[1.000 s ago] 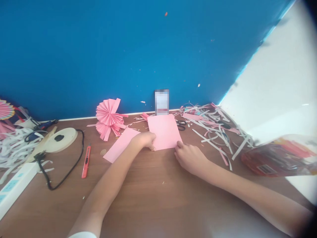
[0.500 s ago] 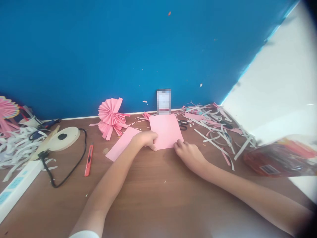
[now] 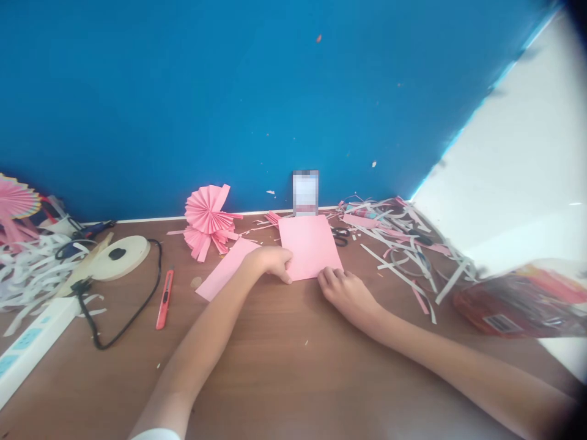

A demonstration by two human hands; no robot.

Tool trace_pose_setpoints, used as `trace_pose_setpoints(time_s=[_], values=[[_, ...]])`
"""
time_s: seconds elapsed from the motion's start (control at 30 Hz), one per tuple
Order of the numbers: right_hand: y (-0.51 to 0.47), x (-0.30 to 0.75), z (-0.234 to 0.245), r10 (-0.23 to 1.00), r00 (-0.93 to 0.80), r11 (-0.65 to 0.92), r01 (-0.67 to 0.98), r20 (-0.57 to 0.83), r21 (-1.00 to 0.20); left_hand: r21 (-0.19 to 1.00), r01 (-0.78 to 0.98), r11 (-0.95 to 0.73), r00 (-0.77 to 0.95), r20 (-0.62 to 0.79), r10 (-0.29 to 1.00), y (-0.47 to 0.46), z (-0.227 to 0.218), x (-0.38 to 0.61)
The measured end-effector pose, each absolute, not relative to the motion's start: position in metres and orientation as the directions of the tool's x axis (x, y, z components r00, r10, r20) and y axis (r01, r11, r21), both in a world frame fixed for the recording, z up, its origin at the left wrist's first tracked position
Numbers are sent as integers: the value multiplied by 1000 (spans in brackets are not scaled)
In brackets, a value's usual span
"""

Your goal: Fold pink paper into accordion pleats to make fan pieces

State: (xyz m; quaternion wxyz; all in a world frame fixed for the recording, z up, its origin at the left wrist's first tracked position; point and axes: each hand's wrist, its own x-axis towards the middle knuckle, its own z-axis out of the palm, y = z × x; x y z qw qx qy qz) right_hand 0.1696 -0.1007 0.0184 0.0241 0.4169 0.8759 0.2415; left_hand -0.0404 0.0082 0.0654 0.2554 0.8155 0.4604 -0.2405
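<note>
A sheet of pink paper (image 3: 309, 244) lies on the brown table (image 3: 275, 366), its near edge toward me. My left hand (image 3: 276, 263) pinches that sheet at its lower left corner, fingers bent. At the lower right corner, my right hand (image 3: 342, 287) has its fingers curled over the near edge, gripping the paper. A second piece of pink paper (image 3: 227, 269) lies partly behind my left forearm. Black-handled scissors (image 3: 340, 236) rest just right of the sheet, their blades hidden from sight.
A pink pleated paper fan (image 3: 208, 211) stands by the blue wall. A phone (image 3: 305, 192) leans there too. Left are a red cutter knife (image 3: 165, 299), a tape roll (image 3: 132, 260) and a power strip (image 3: 36, 345). Paper strips (image 3: 403, 238) and a plastic-wrapped pack (image 3: 513, 305) are right.
My right hand has slid slightly left along the near edge of the sheet. The left hand keeps its hold on the corner. The whole view has shifted slightly.
</note>
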Motion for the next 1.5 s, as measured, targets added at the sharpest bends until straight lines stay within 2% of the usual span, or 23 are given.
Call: trace_pose_setpoints(time_s=[0.1, 0.33, 0.5, 0.63, 0.77, 0.87, 0.97, 1.07, 1.13, 1.17, 1.23, 1.27, 1.37, 1.5], values=[[-101, 171, 20, 750, -644, 541, 728, 150, 420, 230, 860, -455, 493, -605, 626, 10, 64, -42], [-95, 174, 31, 781, -617, 561, 759, 92, 331, 278, 897, -343, 438, -660, 610, 13, 62, -43], [-89, 177, 29, 720, -687, 622, 700, 96, 351, 282, 907, -314, 419, -693, 587, 10, 64, -41], [-87, 179, 27, 711, -692, 623, 702, 125, 345, 305, 919, -251, 393, -770, 503, 9, 75, -46], [-86, 179, 27, 759, -610, 557, 789, 226, 258, 378, 908, -178, 416, -769, 486, 8, 92, -59], [-85, 180, 24, 793, -487, 480, 870, 366, 115, 400, 902, -164, 429, -775, 464, 6, 98, -61], [-82, 182, 18, 762, -384, 471, 881, 521, -39, 456, 875, -159, 477, -760, 442, 1, 91, -45], [-79, 185, 11, 715, -359, 537, 832, 600, -142, 599, 787, -148, 580, -637, 508, -9, 76, -17], [-76, 187, 7, 729, -357, 569, 790, 585, -228, 689, 689, -224, 655, -461, 598, -18, 66, 1], [-74, 187, 7, 745, -350, 572, 773, 568, -274, 685, 666, -294, 648, -337, 683, -23, 62, 9], [-71, 188, 6, 770, -339, 572, 742, 541, -349, 555, 711, -433, 545, -44, 838, -33, 54, 19], [-70, 188, 6, 772, -341, 578, 727, 536, -371, 481, 744, -464, 487, 84, 869, -37, 50, 22], [-69, 188, 6, 756, -390, 626, 667, 526, -404, 363, 780, -510, 438, 267, 859, -43, 37, 24], [-69, 189, 5, 734, -395, 656, 624, 553, -425, 236, 771, -591, 418, 513, 750, -40, 21, 24]])
